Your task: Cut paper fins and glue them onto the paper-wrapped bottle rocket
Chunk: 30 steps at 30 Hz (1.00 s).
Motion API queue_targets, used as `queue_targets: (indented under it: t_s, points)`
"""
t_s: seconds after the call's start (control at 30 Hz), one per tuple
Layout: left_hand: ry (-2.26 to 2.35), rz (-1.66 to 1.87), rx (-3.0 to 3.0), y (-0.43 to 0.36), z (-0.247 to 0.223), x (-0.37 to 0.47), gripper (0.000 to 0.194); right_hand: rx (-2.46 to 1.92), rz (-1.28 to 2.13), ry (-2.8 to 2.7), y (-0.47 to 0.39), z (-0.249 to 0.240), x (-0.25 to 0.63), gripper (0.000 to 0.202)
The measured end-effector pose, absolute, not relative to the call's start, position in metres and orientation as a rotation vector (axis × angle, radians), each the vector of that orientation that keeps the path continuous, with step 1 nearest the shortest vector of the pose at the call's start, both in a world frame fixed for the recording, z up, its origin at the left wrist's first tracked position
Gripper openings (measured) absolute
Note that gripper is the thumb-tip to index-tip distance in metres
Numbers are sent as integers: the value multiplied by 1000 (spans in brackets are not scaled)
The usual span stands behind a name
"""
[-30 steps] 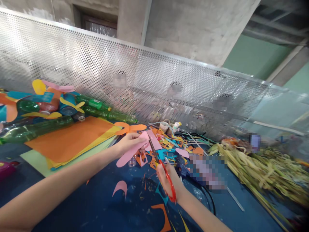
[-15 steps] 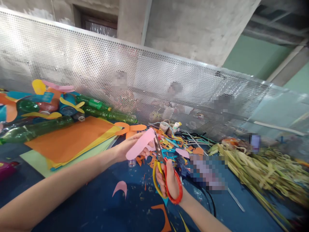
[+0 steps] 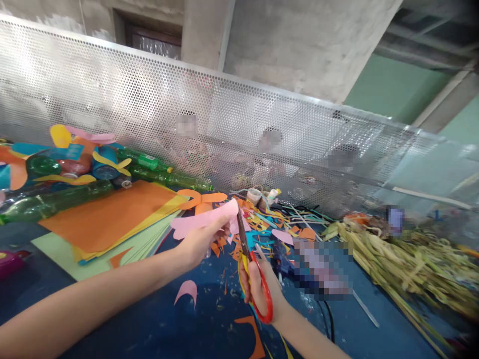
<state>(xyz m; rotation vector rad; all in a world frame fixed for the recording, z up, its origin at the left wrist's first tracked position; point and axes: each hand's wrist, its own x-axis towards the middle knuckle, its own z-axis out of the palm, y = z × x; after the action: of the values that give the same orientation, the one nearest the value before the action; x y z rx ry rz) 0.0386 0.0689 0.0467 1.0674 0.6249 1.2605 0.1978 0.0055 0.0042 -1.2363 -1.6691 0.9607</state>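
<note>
Between the fingers of my left hand (image 3: 204,242) is a strip of pink paper (image 3: 198,220), its rounded end pointing left. My right hand (image 3: 258,281) grips a pair of scissors (image 3: 242,232) with red and yellow handles, fingers through the loops. The blades point up and away and meet the right end of the pink paper. They look nearly closed. A curved pink paper scrap (image 3: 187,290) lies on the blue table below my left hand, and an orange offcut (image 3: 252,335) is nearer to me.
Orange, yellow and pale green paper sheets (image 3: 108,214) are stacked at left, before green plastic bottles (image 3: 149,167). Colourful paper scraps (image 3: 262,214) spread behind the scissors. Dried husks (image 3: 404,259) lie at right. A perforated metal panel (image 3: 224,114) runs along the back, with people behind it.
The pink paper has turned and now reaches farther left, with my left hand gripping it from below. The scissor handles have come closer together.
</note>
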Motion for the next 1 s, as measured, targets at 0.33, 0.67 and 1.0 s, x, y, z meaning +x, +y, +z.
queue_targets:
  t_s: [0.33,0.67,1.0]
  points:
    - [617,1225,918,75,43,37,19,-1153,925,-1781,2,22,193,53]
    - [659,1174,941,75,41,39,24,-1196,848,-1858,8,16,199,57]
    - [716,1179,1020,72,41,40,26,-1145,814,-1862,15,3,206,53]
